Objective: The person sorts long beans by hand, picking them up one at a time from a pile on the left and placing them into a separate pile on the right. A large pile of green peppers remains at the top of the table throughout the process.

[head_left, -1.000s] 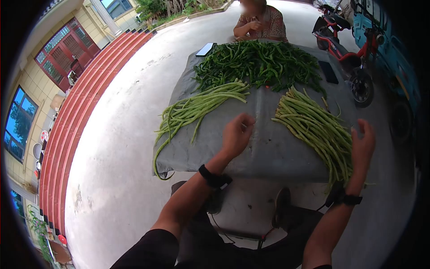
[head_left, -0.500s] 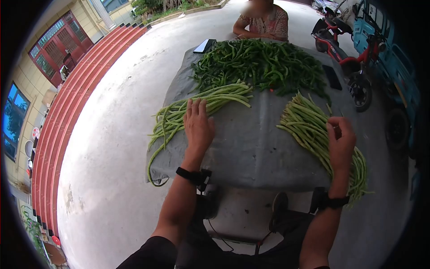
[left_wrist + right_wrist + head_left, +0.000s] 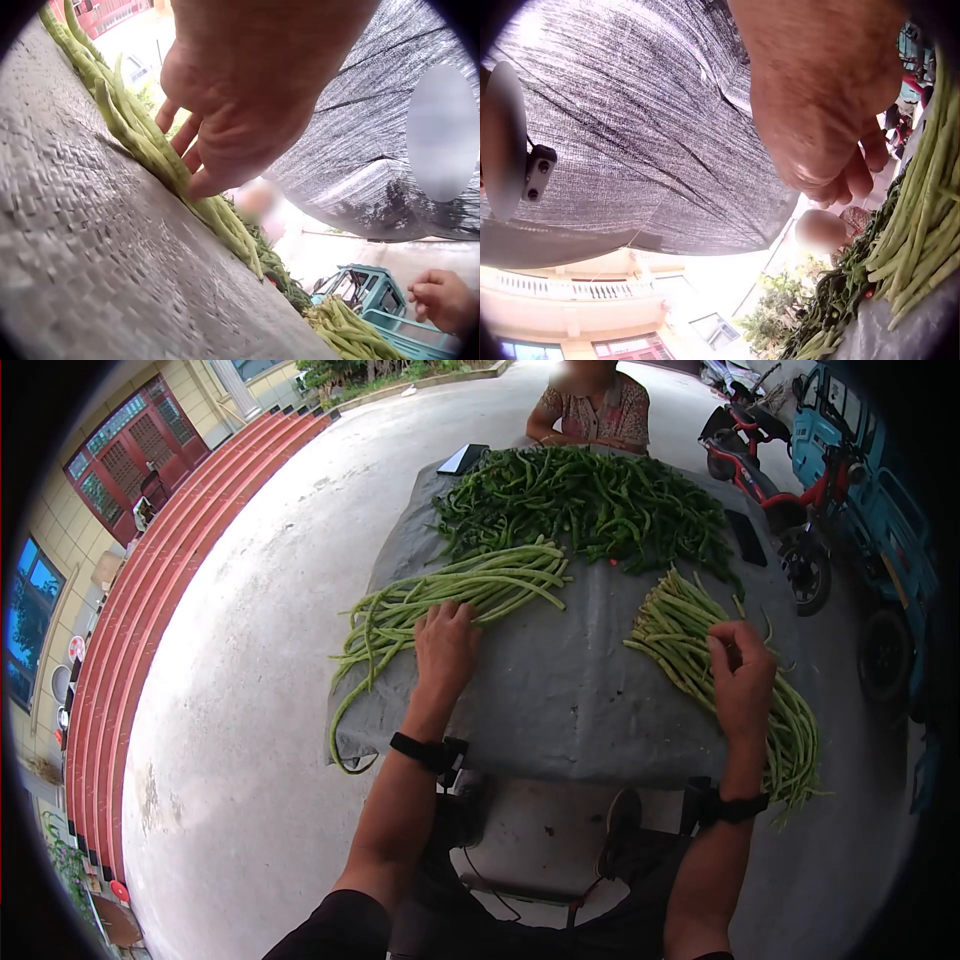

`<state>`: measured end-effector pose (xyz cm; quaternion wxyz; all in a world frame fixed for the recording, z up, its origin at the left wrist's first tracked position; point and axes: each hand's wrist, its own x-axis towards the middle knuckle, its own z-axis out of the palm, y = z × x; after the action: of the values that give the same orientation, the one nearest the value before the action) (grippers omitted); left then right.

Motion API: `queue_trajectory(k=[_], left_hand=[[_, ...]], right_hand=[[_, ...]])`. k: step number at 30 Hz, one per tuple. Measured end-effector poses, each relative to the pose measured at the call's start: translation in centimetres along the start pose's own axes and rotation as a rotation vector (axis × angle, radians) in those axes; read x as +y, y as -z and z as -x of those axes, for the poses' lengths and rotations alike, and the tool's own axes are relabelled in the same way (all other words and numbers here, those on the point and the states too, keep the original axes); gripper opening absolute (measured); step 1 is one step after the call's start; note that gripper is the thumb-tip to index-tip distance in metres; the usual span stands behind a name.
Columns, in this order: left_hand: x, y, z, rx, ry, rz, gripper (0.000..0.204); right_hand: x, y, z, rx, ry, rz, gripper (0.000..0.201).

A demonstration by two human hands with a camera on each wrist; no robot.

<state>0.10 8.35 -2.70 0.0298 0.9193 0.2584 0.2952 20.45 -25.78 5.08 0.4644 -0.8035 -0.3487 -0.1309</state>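
On the left of the grey-covered table [image 3: 560, 700] lies a loose bundle of green long beans [image 3: 510, 573]. My left hand [image 3: 445, 652] is at its near side, fingers bent over the beans. In the left wrist view, the thumb of that hand [image 3: 240, 127] lies across the near side of the beans [image 3: 157, 154] while the fingers reach behind them. A second bundle of long beans [image 3: 672, 632] fans out on the right. Over it hovers my right hand [image 3: 745, 680], its fingers loosely curled around nothing.
A heap of green chili peppers [image 3: 590, 505] covers the table's far side. One phone [image 3: 462, 459] lies at the far left corner, a dark phone [image 3: 745, 538] at the right edge. A person [image 3: 595, 410] sits opposite. A red scooter [image 3: 750, 470] stands beyond on the right.
My left hand has moved left from mid-table to the left bean bundle, and its fingers have bent over the beans. My right hand has shifted left over the right bundle.
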Motion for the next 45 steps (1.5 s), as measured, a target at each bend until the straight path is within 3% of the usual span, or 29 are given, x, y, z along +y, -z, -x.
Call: queue_trajectory(k=[7,13,16,19,22,25,28,35,40,45], left_hand=[[0.7,0.5,-0.3,-0.024,-0.024,0.014,0.017],[1.6,-1.2,-2.2,0.139,-0.017,0.125,0.028],[1.3,-3.2,-4.4,0.252,-0.104,0.044,0.035],[-0.2,-4.6,-6.1,0.226,-0.123,-0.047,0.039],[-1.4,-5.1,-7.0,0.031,-0.002,-0.141,0.031],[-1.5,-5.0,-7.3,0.019,-0.005,-0.171,0.019],[-1.5,-4.6,-7.2,0.088,-0.066,-0.171,0.011],[-1.9,-3.6,-7.5,0.036,-0.154,-0.227,0.011],[-1.6,-0.4,-7.5,0.074,-0.230,-0.140,0.012],[0.9,4.8,-7.1,0.174,-0.048,0.064,0.014]], right_hand=[[0.5,0.1,0.1,0.007,-0.065,-0.032,0.008],[0.6,0.4,0.0,0.014,-0.071,-0.030,0.007],[0.7,0.3,-0.2,0.022,-0.034,-0.023,0.007],[0.8,0.3,-0.2,0.021,-0.034,-0.027,0.006],[1.3,0.1,-0.2,0.025,-0.081,-0.067,0.006],[1.0,0.6,-0.3,0.018,-0.092,-0.063,0.006],[0.9,0.6,-0.3,0.021,-0.064,-0.050,0.006],[0.9,1.0,-0.2,0.016,-0.066,-0.047,0.006],[1.0,1.3,-0.2,0.039,-0.044,-0.062,0.007],[0.7,1.4,-0.2,0.046,-0.016,-0.062,0.007]])
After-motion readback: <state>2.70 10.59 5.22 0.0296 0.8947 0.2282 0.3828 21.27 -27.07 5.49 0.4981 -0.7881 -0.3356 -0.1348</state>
